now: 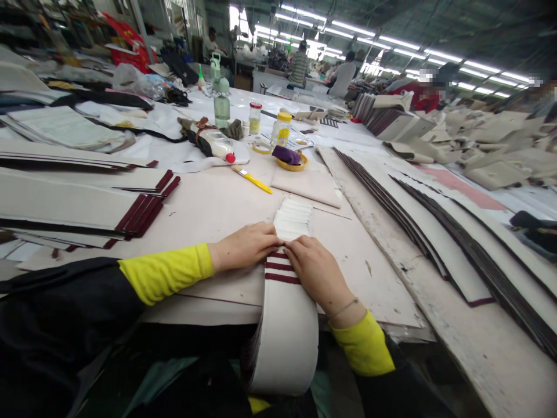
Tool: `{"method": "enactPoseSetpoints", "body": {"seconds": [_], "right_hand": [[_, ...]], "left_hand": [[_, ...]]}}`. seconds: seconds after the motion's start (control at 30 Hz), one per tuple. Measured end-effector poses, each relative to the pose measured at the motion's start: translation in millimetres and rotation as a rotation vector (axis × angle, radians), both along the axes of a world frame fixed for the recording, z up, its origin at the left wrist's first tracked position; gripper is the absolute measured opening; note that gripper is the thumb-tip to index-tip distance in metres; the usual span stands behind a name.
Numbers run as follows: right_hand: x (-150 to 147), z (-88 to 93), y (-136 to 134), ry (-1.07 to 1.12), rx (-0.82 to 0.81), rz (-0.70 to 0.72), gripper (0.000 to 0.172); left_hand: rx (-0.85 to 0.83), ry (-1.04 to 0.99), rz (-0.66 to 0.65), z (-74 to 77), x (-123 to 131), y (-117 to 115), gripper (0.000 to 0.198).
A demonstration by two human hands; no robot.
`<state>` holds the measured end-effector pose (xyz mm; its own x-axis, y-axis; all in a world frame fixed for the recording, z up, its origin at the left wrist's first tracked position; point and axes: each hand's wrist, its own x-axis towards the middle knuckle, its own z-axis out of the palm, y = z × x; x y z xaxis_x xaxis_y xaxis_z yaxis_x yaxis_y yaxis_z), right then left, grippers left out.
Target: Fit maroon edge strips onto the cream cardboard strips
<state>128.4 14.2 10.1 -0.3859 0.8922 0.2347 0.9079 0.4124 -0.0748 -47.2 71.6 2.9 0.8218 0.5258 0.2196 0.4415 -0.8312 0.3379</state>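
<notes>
A stack of long cream strips [285,331] with maroon end bands lies in front of me. Its lower part curves down over the table's front edge. From the left, my left hand [252,244] reaches in with its fingers closed at the maroon edge of a strip. My right hand [315,270] pinches the same edge from the right, and the fingertips of both hands almost meet. Just beyond them, whitish, ridged strip ends [292,217] lie overlapped in a row on the board. The fingers partly hide the edge being gripped.
More cream strips with maroon ends [82,200] are stacked at left. Dark-edged strips [435,232] fan out at right. Ahead lie a yellow-handled brush [255,179], a yellow dish [292,165] with purple cloth, a yellow-lidded jar [282,132] and a green bottle [221,104]. People work farther back.
</notes>
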Motion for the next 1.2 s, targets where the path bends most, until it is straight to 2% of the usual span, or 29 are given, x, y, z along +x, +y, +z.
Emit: {"method": "enactPoseSetpoints", "body": {"seconds": [0.07, 0.2, 0.3, 0.37, 0.5, 0.6, 0.77, 0.9, 1.0, 1.1, 1.2], "right_hand": [[-0.6, 1.3, -2.4, -0.001, -0.005, -0.002, 0.024], [-0.4, 2.6, -5.2, 0.024, -0.023, -0.004, 0.028], [-0.1, 5.1, -5.4, 0.047, -0.038, -0.001, 0.028], [-1.4, 7.5, -6.2, 0.055, -0.057, -0.003, 0.029], [-7.6, 8.1, -11.3, 0.038, -0.071, -0.043, 0.030], [-10.5, 2.3, -15.4, 0.068, -0.011, -0.074, 0.029], [-8.4, -7.1, -17.2, 0.169, 0.054, -0.073, 0.029], [-7.6, -9.0, -18.1, 0.198, 0.060, -0.098, 0.028], [-7.8, -9.7, -19.8, 0.218, 0.088, -0.125, 0.029], [-7.7, -9.7, -21.0, 0.239, 0.114, -0.128, 0.028], [-7.5, -8.8, -21.9, 0.249, 0.121, -0.117, 0.026]], "left_hand": [[-0.017, -0.043, -0.026, -3.7, -7.3, -5.3, 0.028], [-0.092, -0.132, 0.005, -11.1, -20.6, -12.4, 0.031], [-0.229, -0.160, 0.029, -9.7, -22.8, -6.4, 0.027], [-0.356, -0.163, 0.116, -5.2, -19.2, 2.7, 0.024], [-0.664, -0.137, 0.412, 2.6, -4.2, 22.6, 0.027], [-0.817, -0.125, 0.519, 2.6, 6.4, 32.6, 0.033], [-0.671, -0.148, 0.441, 2.1, 14.9, 38.1, 0.029], [-0.593, -0.213, 0.355, 11.1, 19.2, 33.5, 0.023], [-0.688, -0.251, 0.300, 19.4, 22.1, 29.7, 0.024], [-0.827, -0.223, 0.315, 25.6, 26.5, 30.6, 0.035], [-0.742, -0.081, 0.274, 29.3, 37.1, 35.5, 0.038]]}}
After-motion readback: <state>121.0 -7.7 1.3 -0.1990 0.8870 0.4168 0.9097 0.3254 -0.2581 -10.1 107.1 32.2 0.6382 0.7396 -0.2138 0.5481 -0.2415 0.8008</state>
